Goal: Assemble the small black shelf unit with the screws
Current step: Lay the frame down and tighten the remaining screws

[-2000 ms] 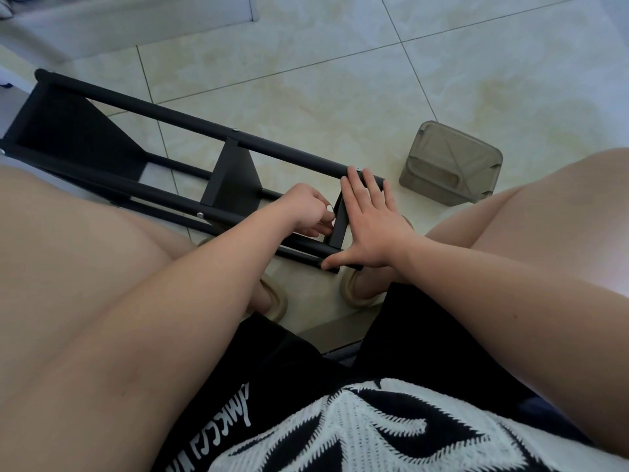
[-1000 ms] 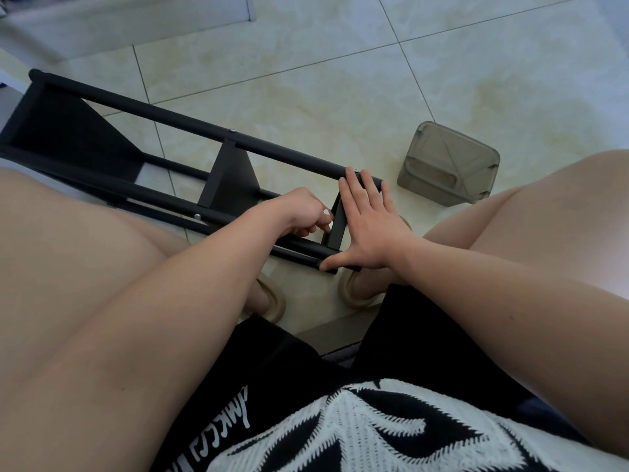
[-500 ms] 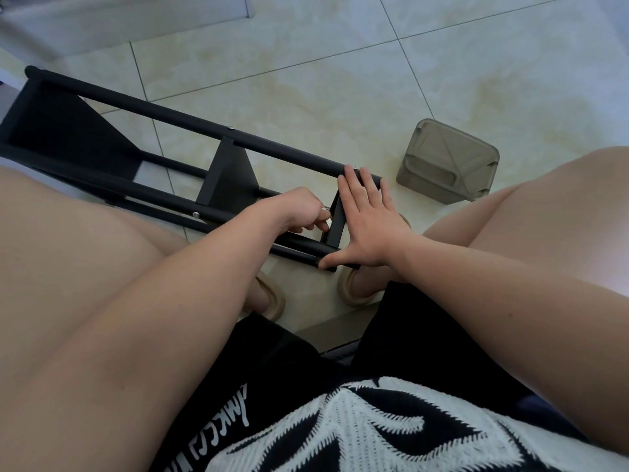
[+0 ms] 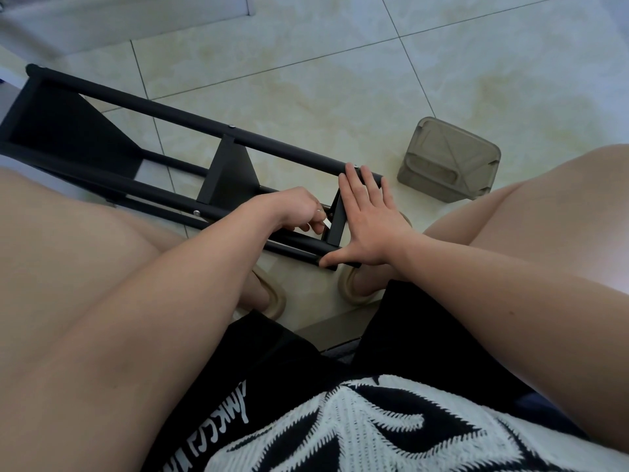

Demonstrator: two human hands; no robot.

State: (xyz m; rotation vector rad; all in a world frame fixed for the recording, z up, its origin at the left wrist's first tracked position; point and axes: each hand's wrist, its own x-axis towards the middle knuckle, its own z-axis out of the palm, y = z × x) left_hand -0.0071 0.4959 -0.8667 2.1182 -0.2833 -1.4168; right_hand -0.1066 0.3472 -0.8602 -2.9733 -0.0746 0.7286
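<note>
The black shelf unit [image 4: 231, 172] lies on its side on the tiled floor between my knees, its long poles running from upper left to the middle. My right hand [image 4: 371, 223] presses flat against the outer face of the end panel [image 4: 337, 223]. Its fingers are straight and reach the top pole, and its thumb rests on the lower pole. My left hand [image 4: 292, 209] is curled on the inner side of that panel, pinching a small metal piece [image 4: 323, 212] against it. I cannot tell whether that piece is a screw or a tool. Silver screw heads [image 4: 232, 126] show on the poles.
A translucent grey plastic container [image 4: 449, 158] sits upside down on the tiles, right of the shelf's end. My feet in beige slippers [image 4: 354, 287] are just below the shelf. A pale wall base [image 4: 136, 15] runs along the top left.
Both hands stay at the end panel. The left hand's fingers have shifted slightly on the small piece, and the view has drifted a little.
</note>
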